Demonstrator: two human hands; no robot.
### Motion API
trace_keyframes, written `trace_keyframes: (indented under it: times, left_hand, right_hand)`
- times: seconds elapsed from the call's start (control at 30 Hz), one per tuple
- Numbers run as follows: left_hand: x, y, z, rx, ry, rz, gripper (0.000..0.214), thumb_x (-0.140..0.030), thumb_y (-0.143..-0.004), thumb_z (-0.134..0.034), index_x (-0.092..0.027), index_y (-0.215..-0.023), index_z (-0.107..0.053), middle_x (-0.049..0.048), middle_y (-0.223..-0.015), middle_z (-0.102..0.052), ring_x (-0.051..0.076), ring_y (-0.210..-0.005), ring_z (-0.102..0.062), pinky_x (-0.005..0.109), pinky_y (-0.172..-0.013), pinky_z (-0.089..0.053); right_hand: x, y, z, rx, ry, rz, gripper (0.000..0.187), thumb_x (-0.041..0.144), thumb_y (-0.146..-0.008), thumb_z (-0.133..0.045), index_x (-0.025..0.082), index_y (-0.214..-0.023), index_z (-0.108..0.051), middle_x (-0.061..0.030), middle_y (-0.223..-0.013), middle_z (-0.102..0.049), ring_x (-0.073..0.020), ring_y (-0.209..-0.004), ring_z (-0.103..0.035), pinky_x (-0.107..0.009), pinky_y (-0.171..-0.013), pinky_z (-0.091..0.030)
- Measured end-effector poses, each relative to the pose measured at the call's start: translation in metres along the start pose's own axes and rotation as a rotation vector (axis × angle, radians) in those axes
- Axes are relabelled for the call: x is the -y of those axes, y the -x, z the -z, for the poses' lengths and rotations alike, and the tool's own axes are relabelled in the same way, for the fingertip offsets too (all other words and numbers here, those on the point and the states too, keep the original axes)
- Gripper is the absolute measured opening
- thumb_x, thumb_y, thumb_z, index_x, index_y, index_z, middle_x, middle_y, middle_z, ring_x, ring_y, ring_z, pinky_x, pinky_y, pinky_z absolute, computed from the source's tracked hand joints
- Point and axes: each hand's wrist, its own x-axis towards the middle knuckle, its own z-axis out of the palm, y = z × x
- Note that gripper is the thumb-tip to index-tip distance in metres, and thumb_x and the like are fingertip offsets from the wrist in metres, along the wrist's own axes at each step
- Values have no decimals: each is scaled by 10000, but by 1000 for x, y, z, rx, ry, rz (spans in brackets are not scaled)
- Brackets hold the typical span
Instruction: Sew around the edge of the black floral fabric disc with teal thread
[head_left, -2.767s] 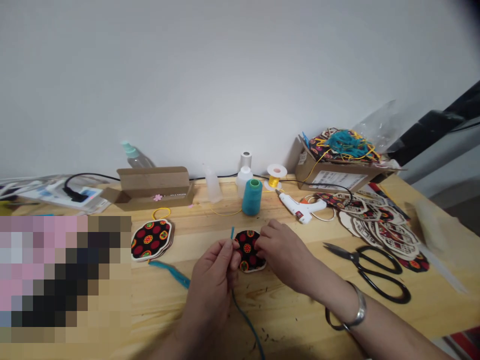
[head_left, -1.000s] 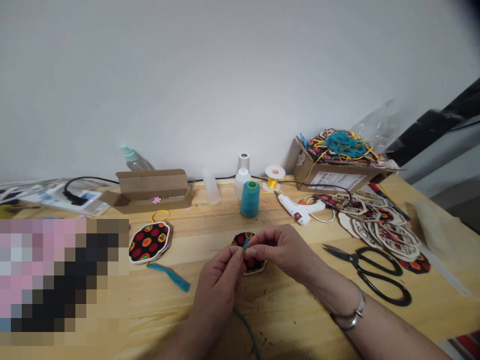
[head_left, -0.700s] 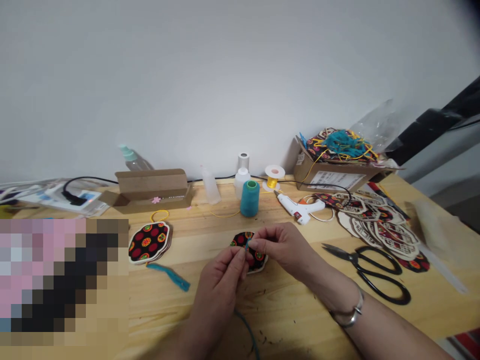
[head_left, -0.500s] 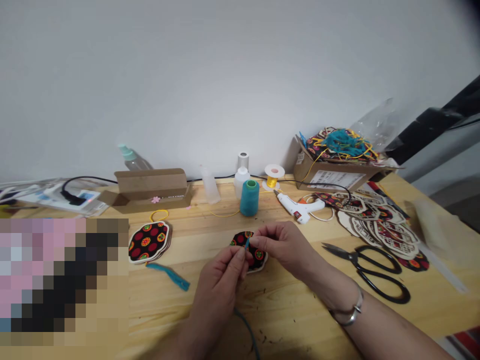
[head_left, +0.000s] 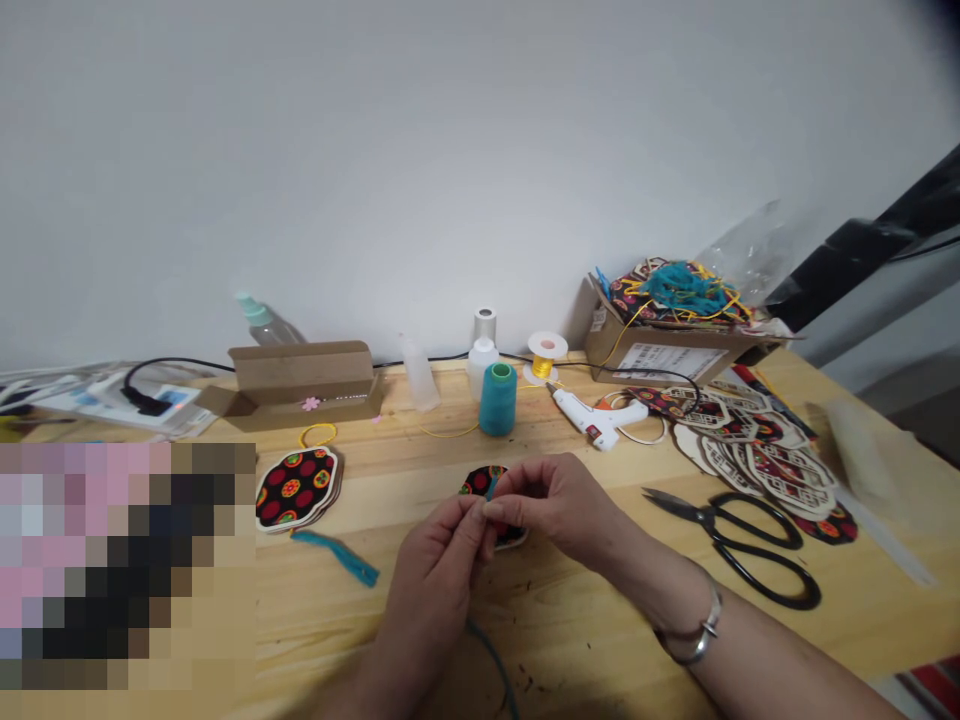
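Note:
Teal thread [head_left: 492, 488] is pinched between my two hands, above a dark patterned fabric piece [head_left: 480, 480] with a pale border. My left hand [head_left: 450, 545] is closed with thumb and fingertips on the thread; a loose length trails below it toward the front edge. My right hand [head_left: 551, 500] is closed too, its thumb and forefinger meeting the left fingertips on the thread. The hands cover most of the fabric piece. Behind them a teal thread cone [head_left: 498, 402] stands upright. Black-handled scissors [head_left: 712, 520] lie with blades parted, right of my right hand.
On the left is a stack of patterned pieces [head_left: 296, 488] with a teal tassel [head_left: 337, 558]. A long cardboard box [head_left: 300, 372], white bottle [head_left: 482, 366], yellow cord spool [head_left: 547, 348] and glue gun [head_left: 598, 415] line the back. Wooden cutouts [head_left: 787, 475] and a full carton [head_left: 667, 355] occupy the right.
My right hand has moved slightly down and left, so its fingertips now meet my left fingertips and hide more of the thread. My left hand stays almost still.

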Motion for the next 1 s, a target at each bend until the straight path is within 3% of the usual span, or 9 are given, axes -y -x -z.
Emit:
trace_keyframes:
  times: [0.4,0.77,1.0]
  left_hand:
    - [2,0,0,-9,-35,-28,329,-372,-826,-493,-176,-564,-525,-20,-574,-497,114,-556,-378,209,-499,-281]
    - [2,-1,0,-7,39,-5,262,-385,-793,-543,-185,-627,-574,-43,-553,-440,113,-545,-362,208,-513,-285]
    - [6,-1,0,-23,70,21,245,-394,-780,-569,-172,-684,-606,-54,-539,-400,88,-500,-293,199,-455,-227]
  right_hand:
    - [0,1,0,-24,-17,41,215,317,-663,-664,117,-620,-598,-4,-563,-593,-81,-509,-485,-219,-512,-380]
    - [-2,-1,-2,-47,-146,-22,274,381,-616,-697,133,-635,-582,6,-567,-596,-74,-477,-493,-208,-481,-392]
    - [1,-2,1,-184,-196,43,281,393,-631,-695,139,-633,-574,40,-516,-509,-52,-450,-396,-186,-424,-287]
